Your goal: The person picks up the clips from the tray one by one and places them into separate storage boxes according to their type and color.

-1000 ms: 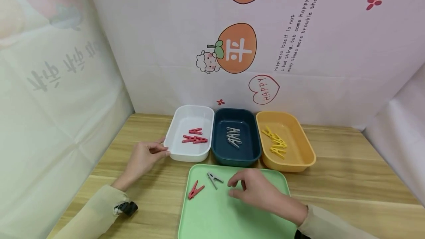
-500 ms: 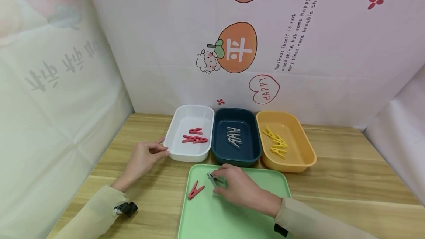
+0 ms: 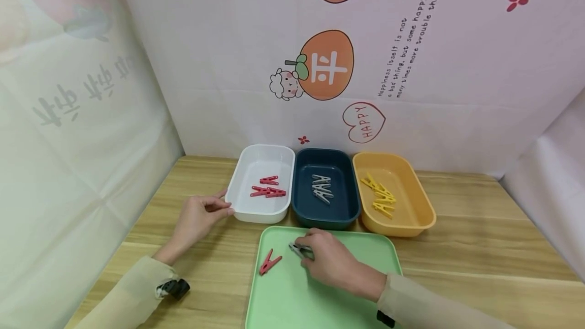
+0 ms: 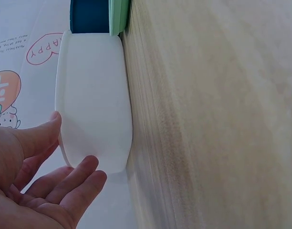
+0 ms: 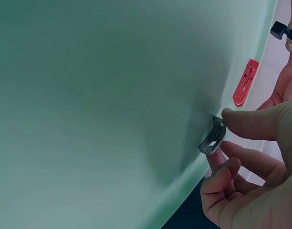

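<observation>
My right hand (image 3: 331, 263) pinches a grey clothespin (image 3: 298, 249) between thumb and fingers, low over the green tray (image 3: 315, 303). In the right wrist view the grey clothespin (image 5: 213, 137) sits between the thumb and a fingertip. A red clothespin (image 3: 269, 263) lies on the tray to its left. My left hand (image 3: 194, 222) rests its fingertips on the near left corner of a white bin (image 3: 258, 217). Seen from the left wrist, the thumb (image 4: 53, 125) touches the bin's rim, and the other fingers are loosely bent beside its wall.
Red clothespins (image 3: 268, 192) lie inside the white bin. A dark blue bin (image 3: 326, 222) beside it holds grey clothespins (image 3: 322, 188), and a yellow-orange bin (image 3: 397, 230) holds yellow ones (image 3: 381, 197). The bins stand side by side behind the tray, before a printed backdrop (image 3: 228, 65).
My right hand has moved left across the tray to the grey clothespin, closed its fingers on it and shifted it slightly right. The left hand has stayed at the white bin.
</observation>
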Demonstrator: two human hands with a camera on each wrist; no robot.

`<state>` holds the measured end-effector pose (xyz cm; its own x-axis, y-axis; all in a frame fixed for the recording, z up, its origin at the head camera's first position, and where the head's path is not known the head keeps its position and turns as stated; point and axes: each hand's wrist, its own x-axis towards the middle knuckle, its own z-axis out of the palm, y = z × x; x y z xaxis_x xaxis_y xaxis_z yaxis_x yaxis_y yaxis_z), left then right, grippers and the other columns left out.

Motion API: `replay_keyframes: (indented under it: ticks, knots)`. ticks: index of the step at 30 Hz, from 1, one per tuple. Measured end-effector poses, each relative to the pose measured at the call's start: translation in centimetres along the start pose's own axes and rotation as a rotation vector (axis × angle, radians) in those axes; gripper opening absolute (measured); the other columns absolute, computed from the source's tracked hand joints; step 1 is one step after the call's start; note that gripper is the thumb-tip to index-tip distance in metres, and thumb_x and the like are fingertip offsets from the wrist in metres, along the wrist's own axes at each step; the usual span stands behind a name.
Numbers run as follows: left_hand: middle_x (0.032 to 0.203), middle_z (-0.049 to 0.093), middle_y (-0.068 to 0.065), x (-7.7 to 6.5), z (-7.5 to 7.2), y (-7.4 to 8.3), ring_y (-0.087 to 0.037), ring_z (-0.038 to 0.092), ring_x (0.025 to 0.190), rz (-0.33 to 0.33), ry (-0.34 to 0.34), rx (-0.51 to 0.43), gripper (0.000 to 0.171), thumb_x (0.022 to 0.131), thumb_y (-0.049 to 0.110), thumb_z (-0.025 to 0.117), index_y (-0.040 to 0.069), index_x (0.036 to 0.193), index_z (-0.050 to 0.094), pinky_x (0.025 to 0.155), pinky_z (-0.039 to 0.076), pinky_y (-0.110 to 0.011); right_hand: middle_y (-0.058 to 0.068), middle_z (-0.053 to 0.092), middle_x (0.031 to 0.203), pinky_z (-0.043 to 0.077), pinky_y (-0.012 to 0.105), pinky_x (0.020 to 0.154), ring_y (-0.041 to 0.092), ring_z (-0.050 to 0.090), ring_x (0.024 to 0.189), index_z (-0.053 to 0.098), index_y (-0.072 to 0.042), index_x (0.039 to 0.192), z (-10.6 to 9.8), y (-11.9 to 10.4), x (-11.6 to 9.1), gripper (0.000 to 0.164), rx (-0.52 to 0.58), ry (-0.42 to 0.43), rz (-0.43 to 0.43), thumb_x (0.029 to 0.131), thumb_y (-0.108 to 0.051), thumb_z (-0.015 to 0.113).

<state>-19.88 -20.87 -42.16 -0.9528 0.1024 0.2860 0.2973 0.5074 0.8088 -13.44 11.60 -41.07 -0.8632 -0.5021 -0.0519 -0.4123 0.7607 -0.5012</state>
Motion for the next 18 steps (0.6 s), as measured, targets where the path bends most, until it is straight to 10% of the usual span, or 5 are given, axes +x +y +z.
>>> replay_keyframes:
  ticks: [18]
  knots:
    - [0.132,0.068,-0.018,-0.1,-0.2,0.3,-0.037,0.071,0.115,-0.003,-0.005,0.035,0.006,0.087,0.007,0.088,0.005,0.09,0.083,0.073,0.058,-0.019,-0.008,0.067,0.096,0.058,0.041,0.08,0.012,0.061,0.088,0.082,-0.014,0.104,-1.7,2.8,-5.0,0.029,-0.017,0.029,0.078,0.077,-0.005,0.092]
